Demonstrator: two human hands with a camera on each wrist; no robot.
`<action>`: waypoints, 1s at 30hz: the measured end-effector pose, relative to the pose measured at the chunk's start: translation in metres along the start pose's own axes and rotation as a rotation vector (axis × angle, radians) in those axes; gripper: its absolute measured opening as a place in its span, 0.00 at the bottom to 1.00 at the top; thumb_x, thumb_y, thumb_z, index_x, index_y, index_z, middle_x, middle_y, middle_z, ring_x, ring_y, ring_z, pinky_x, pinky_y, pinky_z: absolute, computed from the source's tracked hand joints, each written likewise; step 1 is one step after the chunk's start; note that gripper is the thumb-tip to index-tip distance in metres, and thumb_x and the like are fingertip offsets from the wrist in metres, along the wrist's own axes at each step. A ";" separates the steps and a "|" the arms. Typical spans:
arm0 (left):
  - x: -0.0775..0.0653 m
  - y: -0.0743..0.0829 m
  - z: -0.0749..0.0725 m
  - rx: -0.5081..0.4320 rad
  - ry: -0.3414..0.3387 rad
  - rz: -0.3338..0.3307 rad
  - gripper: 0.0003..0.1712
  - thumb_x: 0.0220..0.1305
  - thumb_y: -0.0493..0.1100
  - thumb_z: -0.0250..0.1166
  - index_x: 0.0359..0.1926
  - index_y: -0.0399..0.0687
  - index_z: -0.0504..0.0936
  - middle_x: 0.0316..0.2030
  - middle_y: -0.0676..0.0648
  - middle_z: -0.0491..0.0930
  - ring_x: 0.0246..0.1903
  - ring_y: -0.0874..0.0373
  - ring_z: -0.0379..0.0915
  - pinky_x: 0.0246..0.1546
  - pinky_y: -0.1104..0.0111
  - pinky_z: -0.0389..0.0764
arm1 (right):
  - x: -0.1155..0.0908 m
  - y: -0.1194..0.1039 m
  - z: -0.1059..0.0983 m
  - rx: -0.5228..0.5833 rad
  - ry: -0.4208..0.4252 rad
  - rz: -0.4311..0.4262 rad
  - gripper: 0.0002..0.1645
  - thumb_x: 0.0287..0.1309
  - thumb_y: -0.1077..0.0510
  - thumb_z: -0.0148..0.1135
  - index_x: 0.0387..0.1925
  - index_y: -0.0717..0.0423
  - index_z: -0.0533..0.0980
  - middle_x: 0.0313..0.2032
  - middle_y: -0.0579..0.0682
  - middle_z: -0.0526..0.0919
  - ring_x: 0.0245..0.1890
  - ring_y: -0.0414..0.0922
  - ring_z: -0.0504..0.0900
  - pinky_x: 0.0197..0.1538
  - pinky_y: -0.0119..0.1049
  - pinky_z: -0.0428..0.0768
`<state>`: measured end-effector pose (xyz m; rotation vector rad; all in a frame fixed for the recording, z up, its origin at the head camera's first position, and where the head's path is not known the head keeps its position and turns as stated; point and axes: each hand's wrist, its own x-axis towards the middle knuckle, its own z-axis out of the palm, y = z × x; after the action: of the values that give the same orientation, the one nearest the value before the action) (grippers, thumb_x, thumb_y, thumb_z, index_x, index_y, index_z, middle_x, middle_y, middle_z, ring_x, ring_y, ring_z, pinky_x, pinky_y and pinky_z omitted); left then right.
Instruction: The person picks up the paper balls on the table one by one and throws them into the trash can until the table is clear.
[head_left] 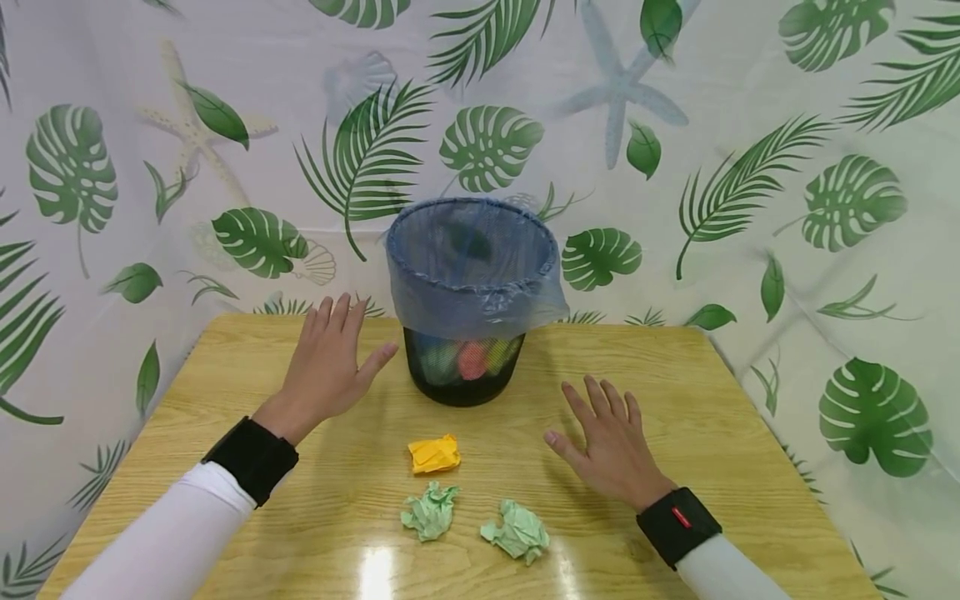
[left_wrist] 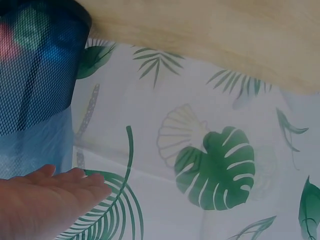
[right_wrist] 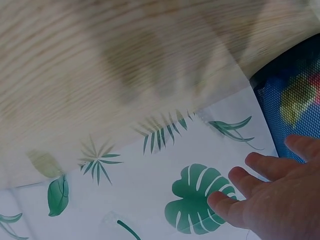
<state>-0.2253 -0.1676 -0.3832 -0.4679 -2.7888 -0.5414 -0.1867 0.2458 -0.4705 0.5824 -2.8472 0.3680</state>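
The person's left hand (head_left: 327,360), fingers extended and thumb spread, is released and holds nothing; the right hand (head_left: 611,448) is likewise loose, its fingers apart. Between them, close to the middle of the far edge of the yellow-brown wood-grain table (head_left: 330,500), stands an upright round black mesh wastebasket (head_left: 459,393). It is just beside the left hand's thumb, while the right hand is a little farther off and nearer the table's right edge. A translucent blue plastic bag (head_left: 480,312) folds over its rim, and red, green and yellow pieces show through the mesh.

In front of the basket lies a crumpled orange-yellow paper (head_left: 435,455), also between the hands. Nearer the person are two crumpled pale-green papers, one (head_left: 431,512) just below the orange-yellow one, the other (head_left: 517,532) toward the right hand, apart from its thumb.
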 end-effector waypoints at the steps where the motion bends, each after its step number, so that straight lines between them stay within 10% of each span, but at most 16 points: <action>1: -0.003 -0.001 0.002 0.007 -0.009 -0.002 0.47 0.77 0.63 0.53 0.77 0.30 0.56 0.76 0.26 0.51 0.77 0.29 0.40 0.77 0.40 0.40 | 0.000 0.000 0.000 -0.001 -0.001 0.001 0.47 0.71 0.30 0.53 0.80 0.51 0.59 0.76 0.67 0.56 0.76 0.68 0.52 0.74 0.71 0.43; 30: -0.079 -0.033 0.048 0.045 -0.097 -0.068 0.50 0.74 0.69 0.53 0.78 0.35 0.58 0.77 0.26 0.51 0.76 0.27 0.40 0.75 0.37 0.39 | -0.005 -0.003 0.003 0.002 0.008 -0.001 0.46 0.71 0.30 0.52 0.79 0.50 0.60 0.76 0.67 0.57 0.76 0.68 0.53 0.74 0.70 0.43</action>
<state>-0.1742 -0.1975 -0.4607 -0.4019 -2.9116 -0.4820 -0.1812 0.2443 -0.4739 0.5820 -2.8394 0.3721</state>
